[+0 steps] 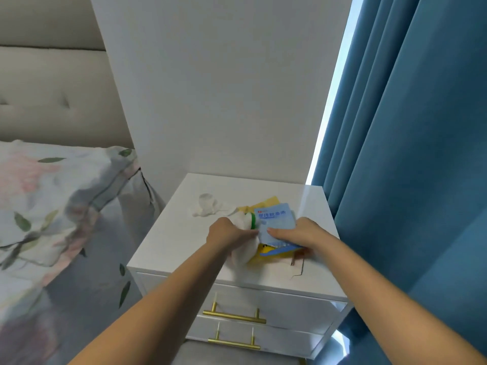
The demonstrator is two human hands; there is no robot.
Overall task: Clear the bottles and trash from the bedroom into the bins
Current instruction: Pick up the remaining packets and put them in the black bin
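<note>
While both arms reach over the table (184,241):
Left hand (226,234): closed around crumpled white tissue (246,242).
Right hand (297,234): fingers pinching a light blue packet (275,219), long axis pointing away from it.
Under right hand: yellow wrapper (266,252).
Beyond left hand: loose tissue wad (207,206).

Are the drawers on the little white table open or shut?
Shut. Both drawers sit flush with the nightstand front, gold handles level.
</note>
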